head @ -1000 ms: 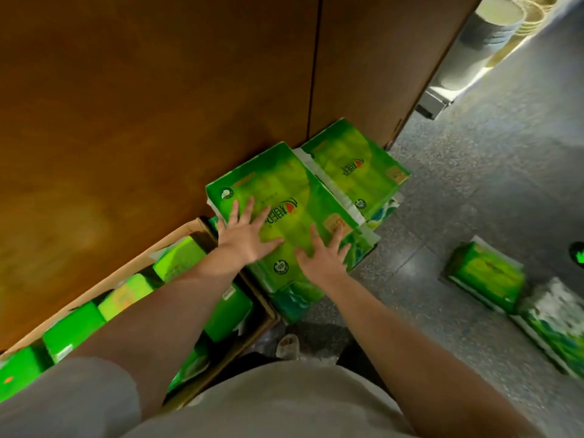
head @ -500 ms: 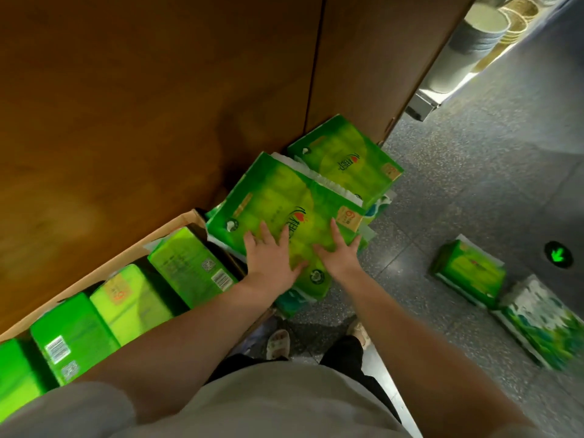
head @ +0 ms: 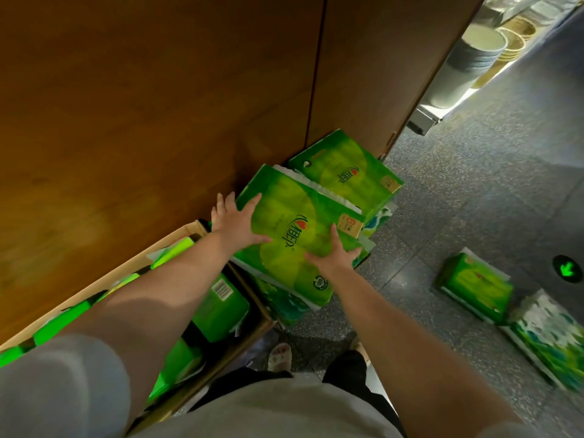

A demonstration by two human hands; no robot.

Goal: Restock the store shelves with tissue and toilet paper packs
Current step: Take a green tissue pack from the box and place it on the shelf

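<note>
In the lower left of the frame a cardboard box (head: pixel 186 230) is sitting against the wooden panel (head: pixel 142 105), partly filled with bright green tissue packs (head: pixel 221 306), though the person's forearm is covering much of what is inside. Just right of it, near the centre, the left hand (head: pixel 235 222) is lying with fingers spread over the far left corner of the large green pack (head: pixel 294 238), thumb flat on its top face, while the right hand (head: pixel 335 256) is pressing fingers, also spread, against the near right part of that face; neither hand is curling round an edge that I can see. The pack is resting tilted on a low stack against the panel, with a second green pack (head: pixel 347 175) just behind it. This looks like the step of gathering one pack off the floor stack, and the next move probably calls for getting fingers under its edges to lift it toward a shelf. No shelf for it is showing, and what is under the pack is mostly hidden. At the lower right two more packs (head: pixel 474 286) are lying on the grey floor (head: pixel 474 184), the outer one cut off and blurred
</note>
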